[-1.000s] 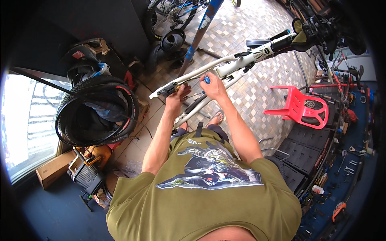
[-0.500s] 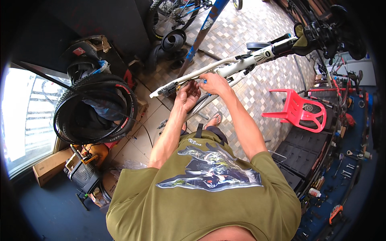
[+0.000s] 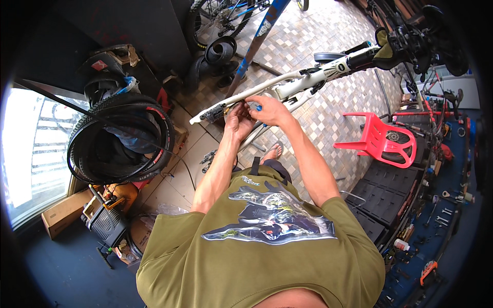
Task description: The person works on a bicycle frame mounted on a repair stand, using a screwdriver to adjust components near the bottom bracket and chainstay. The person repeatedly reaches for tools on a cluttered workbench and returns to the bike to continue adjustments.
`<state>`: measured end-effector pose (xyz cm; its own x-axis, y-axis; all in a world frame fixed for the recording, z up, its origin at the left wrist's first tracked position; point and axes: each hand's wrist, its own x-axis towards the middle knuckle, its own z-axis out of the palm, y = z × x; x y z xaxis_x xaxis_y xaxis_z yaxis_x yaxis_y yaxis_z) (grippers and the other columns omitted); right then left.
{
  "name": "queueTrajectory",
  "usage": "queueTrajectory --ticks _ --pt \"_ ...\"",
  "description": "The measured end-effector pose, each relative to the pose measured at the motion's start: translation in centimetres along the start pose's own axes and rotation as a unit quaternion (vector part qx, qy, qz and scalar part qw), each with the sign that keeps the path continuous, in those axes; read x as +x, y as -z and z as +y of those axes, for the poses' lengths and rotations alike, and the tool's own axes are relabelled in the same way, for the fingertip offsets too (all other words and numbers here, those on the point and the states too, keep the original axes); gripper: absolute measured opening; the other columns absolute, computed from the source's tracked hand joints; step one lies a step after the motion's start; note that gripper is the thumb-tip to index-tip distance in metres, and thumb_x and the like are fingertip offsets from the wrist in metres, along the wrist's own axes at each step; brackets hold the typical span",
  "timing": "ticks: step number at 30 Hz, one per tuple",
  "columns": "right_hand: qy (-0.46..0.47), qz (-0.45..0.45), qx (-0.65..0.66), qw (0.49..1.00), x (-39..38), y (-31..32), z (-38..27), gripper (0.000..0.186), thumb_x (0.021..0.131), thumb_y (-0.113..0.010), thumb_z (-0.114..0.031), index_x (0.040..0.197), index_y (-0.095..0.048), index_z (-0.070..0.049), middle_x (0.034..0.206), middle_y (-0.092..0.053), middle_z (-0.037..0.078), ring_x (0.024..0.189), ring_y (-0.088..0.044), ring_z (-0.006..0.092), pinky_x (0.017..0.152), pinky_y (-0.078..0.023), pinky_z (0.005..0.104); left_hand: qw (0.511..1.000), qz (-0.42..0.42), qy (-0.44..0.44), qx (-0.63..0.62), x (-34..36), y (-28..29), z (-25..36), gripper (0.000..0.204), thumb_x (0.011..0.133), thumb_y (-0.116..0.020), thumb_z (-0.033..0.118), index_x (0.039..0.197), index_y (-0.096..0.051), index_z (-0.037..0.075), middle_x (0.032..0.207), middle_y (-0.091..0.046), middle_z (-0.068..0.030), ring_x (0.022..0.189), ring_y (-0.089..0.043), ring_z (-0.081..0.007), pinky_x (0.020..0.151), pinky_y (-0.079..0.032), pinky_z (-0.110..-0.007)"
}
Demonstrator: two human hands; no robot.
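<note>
A white bicycle frame (image 3: 292,88) slants across in front of me, with a dark part at its left end (image 3: 211,114). My left hand (image 3: 239,124), palm up, is just below that end, its fingers curled and pinched; what they hold is hidden. Beside it my right hand (image 3: 272,111) is closed around a small tool with a blue handle (image 3: 259,108), whose tip I cannot make out. The fingers of both hands meet close to the frame's lower edge.
A blue post (image 3: 257,46) rises behind the frame. To the left lie stacked tires (image 3: 164,123); near them is a cardboard box (image 3: 61,213). A red plastic chair (image 3: 375,138) stands at right beside black cases (image 3: 382,187). Tools such as wrenches (image 3: 442,218) hang at far right.
My right hand has shifted slightly left and down, closer to my left hand. More of the blue handle shows between its fingers. The frame stays nearly where it was.
</note>
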<state>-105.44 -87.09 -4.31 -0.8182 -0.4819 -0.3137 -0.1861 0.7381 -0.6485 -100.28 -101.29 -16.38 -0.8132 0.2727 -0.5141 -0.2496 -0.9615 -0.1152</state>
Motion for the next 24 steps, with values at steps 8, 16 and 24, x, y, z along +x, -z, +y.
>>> queueTrajectory --ticks 8,16,24 --pt "-0.046 0.014 -0.079 0.996 -1.0 0.7 -1.7 0.048 0.086 -0.063 -0.036 0.131 -0.066 -0.022 0.107 -0.074 0.018 0.102 -0.069 0.0398 0.09 -0.055 0.0479 1.0 0.005 0.015 -0.005 -1.2 -1.4 -0.4 0.014 0.096 -0.067 0.014 0.103 -0.071 0.003 0.091 -0.073 -0.0071 0.094 -0.067 -0.0212 0.096 -0.053 -0.039" --pt "-0.069 0.007 -0.083 0.994 -1.6 1.2 -3.5 0.048 0.085 -0.062 -0.038 0.13 -0.066 -0.023 0.111 -0.075 0.016 0.105 -0.069 0.0396 0.093 -0.054 0.0495 0.999 -0.017 -0.026 0.023 -0.4 -0.3 -0.3 0.014 0.093 -0.073 0.017 0.105 -0.074 0.01 0.097 -0.077 -0.0037 0.095 -0.069 -0.018 0.097 -0.05 -0.044" --pt "-0.042 0.008 -0.061 0.997 -0.8 0.7 -1.7 0.042 0.088 -0.061 -0.032 0.128 -0.067 -0.022 0.114 -0.074 0.015 0.109 -0.068 0.0385 0.094 -0.054 0.0492 1.0 -0.004 -0.023 0.0 -0.8 -0.9 -0.5 0.009 0.093 -0.072 0.013 0.098 -0.072 0.005 0.091 -0.073 -0.005 0.088 -0.067 -0.0184 0.09 -0.054 -0.04"
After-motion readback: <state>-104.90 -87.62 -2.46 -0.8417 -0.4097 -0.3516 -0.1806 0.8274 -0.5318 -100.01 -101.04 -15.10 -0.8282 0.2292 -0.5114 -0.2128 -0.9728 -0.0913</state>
